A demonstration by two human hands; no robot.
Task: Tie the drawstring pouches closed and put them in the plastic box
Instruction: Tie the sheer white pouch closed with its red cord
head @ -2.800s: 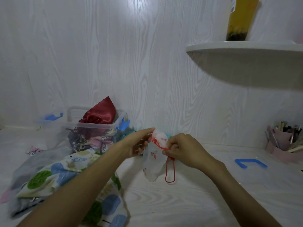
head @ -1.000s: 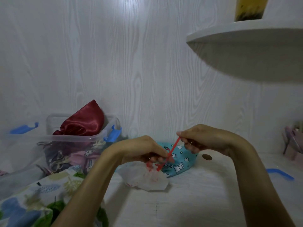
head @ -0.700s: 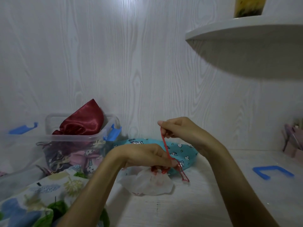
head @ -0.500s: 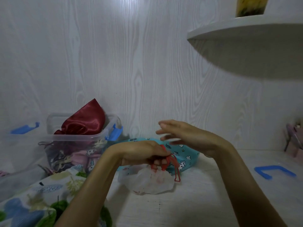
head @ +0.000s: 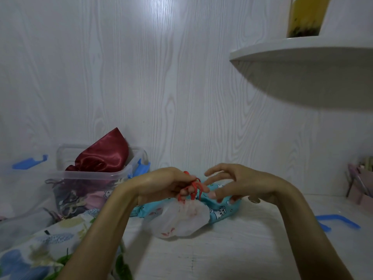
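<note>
White tabletop (head: 232, 249): left hand (head: 161, 185) pinches red drawstring (head: 194, 185); right hand (head: 236, 182) splayed.

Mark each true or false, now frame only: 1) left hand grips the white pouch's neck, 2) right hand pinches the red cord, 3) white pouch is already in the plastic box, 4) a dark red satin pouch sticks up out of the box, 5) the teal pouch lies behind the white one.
1) True: the left hand grips the gathered neck of the white pouch.
2) False: the right hand is spread, fingers straight, beside the red cord.
3) False: it hangs over the tabletop, right of the plastic box.
4) True: the dark red satin pouch.
5) True: the teal pouch.
</note>
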